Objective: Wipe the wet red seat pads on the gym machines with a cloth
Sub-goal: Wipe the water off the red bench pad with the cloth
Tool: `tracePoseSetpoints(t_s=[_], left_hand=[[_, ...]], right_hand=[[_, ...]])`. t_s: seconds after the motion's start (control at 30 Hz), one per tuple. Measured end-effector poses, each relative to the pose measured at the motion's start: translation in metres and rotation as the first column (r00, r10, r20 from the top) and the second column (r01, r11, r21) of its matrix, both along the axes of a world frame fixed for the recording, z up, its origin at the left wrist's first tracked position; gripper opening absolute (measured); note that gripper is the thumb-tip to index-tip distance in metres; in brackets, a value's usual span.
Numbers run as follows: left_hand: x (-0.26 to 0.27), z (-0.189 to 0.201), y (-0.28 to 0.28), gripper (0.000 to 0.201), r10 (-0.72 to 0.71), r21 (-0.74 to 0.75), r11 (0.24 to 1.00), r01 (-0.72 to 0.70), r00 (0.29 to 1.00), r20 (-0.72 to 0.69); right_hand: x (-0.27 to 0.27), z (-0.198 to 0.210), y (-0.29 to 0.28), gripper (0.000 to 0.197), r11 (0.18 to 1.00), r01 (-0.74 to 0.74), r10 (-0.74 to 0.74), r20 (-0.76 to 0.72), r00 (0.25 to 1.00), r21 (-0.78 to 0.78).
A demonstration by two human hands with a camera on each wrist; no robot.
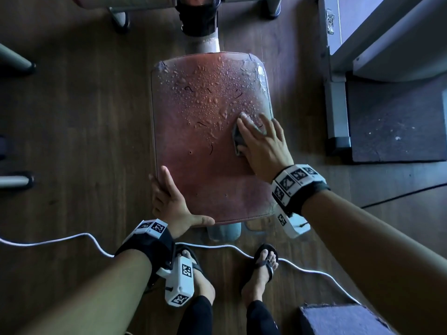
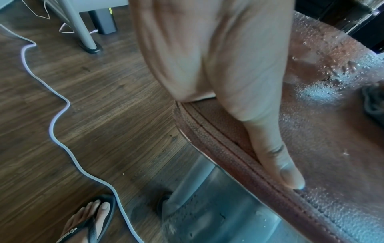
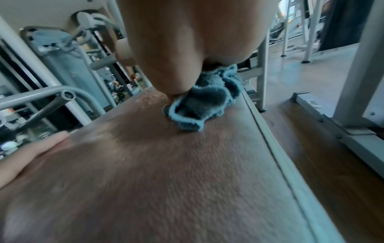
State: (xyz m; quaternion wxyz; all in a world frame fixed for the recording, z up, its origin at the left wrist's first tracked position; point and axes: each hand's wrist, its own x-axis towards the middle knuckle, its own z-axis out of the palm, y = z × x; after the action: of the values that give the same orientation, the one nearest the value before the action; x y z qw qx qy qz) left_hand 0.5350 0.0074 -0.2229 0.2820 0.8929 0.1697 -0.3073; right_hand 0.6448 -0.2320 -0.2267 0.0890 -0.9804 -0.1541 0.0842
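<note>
A red seat pad (image 1: 205, 165) fills the middle of the head view. Its far half is beaded with water drops; its near half looks dull and smeared. My right hand (image 1: 263, 141) lies flat with spread fingers on a grey-blue cloth (image 1: 238, 139), pressing it onto the pad near the right edge. The right wrist view shows the bunched cloth (image 3: 199, 105) under my palm (image 3: 187, 41). My left hand (image 1: 171, 201) holds the pad's near left corner, thumb (image 2: 276, 156) along the front seam (image 2: 239, 164), index finger on top, the other fingers curled over the left side.
A white cable (image 1: 72, 238) snakes across the wood floor by my sandalled feet (image 1: 263, 269). The seat post (image 1: 205, 39) rises behind the pad. A grey machine frame (image 1: 338, 112) and dark mat (image 1: 396, 122) stand right. A grey block (image 1: 338, 320) sits bottom right.
</note>
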Motion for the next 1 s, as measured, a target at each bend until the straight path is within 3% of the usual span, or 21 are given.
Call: tracePoseSetpoints(t_s=[0.2,0.47,0.6,0.77,0.87,0.93,1.0], left_hand=[[-0.001,-0.001,0.000,0.177,0.000,0.009,1.000,0.000,1.000,0.012],[0.002,0.000,-0.001,0.176,0.017,0.032,0.999,-0.016,0.999,-0.038],[0.001,0.001,0.001,0.176,0.010,0.000,1.000,-0.010,1.000,-0.015],[0.001,0.003,0.001,0.178,0.012,-0.024,1.000,-0.012,1.000,0.004],[0.002,0.003,0.000,0.178,0.017,-0.037,0.999,-0.017,1.000,0.000],[0.001,0.003,0.000,0.177,0.009,-0.021,1.000,-0.009,1.000,0.010],[0.001,0.004,-0.001,0.177,-0.002,0.013,1.000,0.001,1.000,0.025]], right_hand=[[-0.022,0.009,0.015,0.068,0.977,0.208,-0.205,-0.053,0.977,0.046],[-0.075,0.033,-0.017,0.067,0.912,0.182,-0.119,-0.186,0.975,0.368],[-0.063,0.061,-0.019,0.057,0.846,0.267,-0.212,-0.168,0.963,0.462],[-0.035,0.081,-0.020,0.046,0.649,0.365,-0.357,-0.157,0.921,0.667],[-0.034,0.078,-0.014,0.043,0.560,0.421,-0.398,-0.214,0.892,0.714],[-0.039,0.069,-0.012,0.044,0.615,0.413,-0.337,-0.249,0.908,0.672],[-0.050,0.061,-0.012,0.039,0.730,0.402,-0.259,-0.321,0.911,0.553]])
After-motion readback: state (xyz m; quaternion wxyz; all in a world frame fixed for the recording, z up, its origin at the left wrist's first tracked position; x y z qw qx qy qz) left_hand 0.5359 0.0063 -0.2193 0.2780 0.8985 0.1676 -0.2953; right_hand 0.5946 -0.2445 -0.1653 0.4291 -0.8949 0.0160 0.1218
